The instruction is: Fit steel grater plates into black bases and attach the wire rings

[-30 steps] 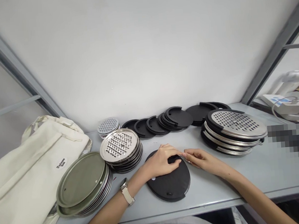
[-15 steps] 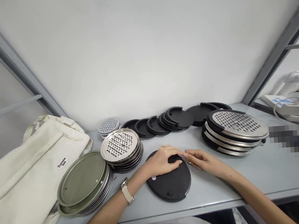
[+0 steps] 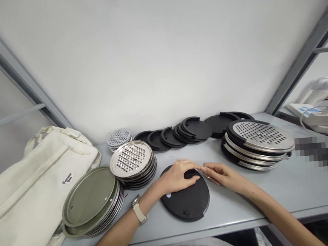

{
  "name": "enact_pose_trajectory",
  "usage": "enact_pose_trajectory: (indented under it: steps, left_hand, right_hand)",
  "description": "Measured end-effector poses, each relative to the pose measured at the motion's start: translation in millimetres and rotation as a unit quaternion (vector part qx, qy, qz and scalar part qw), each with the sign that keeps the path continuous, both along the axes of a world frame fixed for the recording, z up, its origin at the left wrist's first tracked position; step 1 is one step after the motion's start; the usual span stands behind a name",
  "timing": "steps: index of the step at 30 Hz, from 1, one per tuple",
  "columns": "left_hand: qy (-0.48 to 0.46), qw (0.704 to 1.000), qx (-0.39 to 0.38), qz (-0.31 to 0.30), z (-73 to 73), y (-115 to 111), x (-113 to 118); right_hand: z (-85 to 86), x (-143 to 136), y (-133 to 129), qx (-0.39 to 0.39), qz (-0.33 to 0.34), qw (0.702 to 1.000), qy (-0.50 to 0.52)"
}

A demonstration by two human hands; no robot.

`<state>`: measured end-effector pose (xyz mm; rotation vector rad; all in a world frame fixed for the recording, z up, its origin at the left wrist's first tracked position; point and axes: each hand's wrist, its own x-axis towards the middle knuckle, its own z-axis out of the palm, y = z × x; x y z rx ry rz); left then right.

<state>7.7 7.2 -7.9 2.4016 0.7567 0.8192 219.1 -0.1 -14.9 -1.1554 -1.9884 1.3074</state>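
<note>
A round black disc (image 3: 187, 204) with a raised part-rim lies on the shelf in front of me. My left hand (image 3: 182, 174) holds it from above, thumb lying on its face and fingers curved over its far side. At the upper right edge of the disc, the fingertips of my right hand (image 3: 216, 174) are pinched together, touching my left index finger. A small thin glint shows by the right fingers, too little to name. My right hand hides most of it. A watch (image 3: 138, 209) with a pale strap is on my left wrist.
Olive-green round trays (image 3: 90, 197) are stacked at left beside a cream bag (image 3: 44, 185). Perforated metal grater discs (image 3: 133, 159) stand near them in a pile. More black discs (image 3: 197, 130) overlap along the wall. Larger grater discs with black holders (image 3: 263, 136) are stacked at right.
Both hands stay almost in place on the disc. Only the right fingertips have shifted slightly, and a dark thin gap or edge between the hands shows a little more.
</note>
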Motion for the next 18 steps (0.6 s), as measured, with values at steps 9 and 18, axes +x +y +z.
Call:
enact_pose_trajectory:
  steps: [9,18]
  left_hand:
    - [-0.003,0.999,0.002,0.033,0.7,-1,0]
    - [0.05,0.989,-0.053,0.129,4.3,-6,0]
  right_hand:
    - [-4.0,9,4,0.02,-0.045,0.999,0.009]
    - [-9.1,-4,-1,0.096,-0.129,0.986,-0.039]
